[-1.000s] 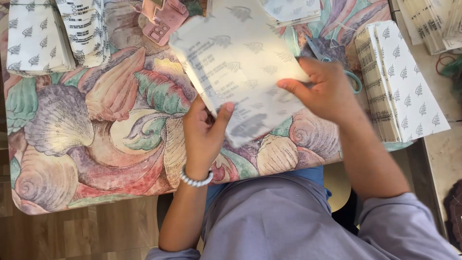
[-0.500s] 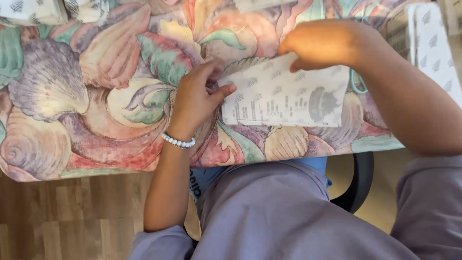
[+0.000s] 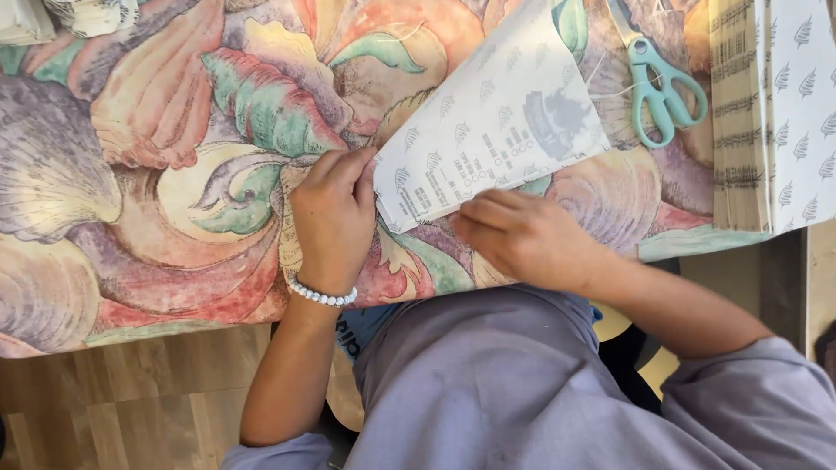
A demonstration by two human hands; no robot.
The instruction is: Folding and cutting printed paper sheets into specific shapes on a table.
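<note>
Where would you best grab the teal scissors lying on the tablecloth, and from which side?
Take the scissors by the two handle loops, coming from above on the near side. They lie flat with the loops toward the person and the blades pointing away, and the loops look clear of the folded paper and the paper stack.

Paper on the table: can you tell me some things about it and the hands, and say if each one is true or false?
1. The printed paper lies on a tablecloth with big seashell pictures. True.
2. The left hand pinches the paper's corner. True.
3. The right hand holds the scissors. False: the scissors lie alone on the cloth, beyond the paper, and the right hand rests by the paper's near edge.
4. The scissors have red handles. False: they are pale green.
5. A beaded bracelet is on the left wrist. True.
6. A stack of patterned sheets lies right of the scissors. True.
</note>
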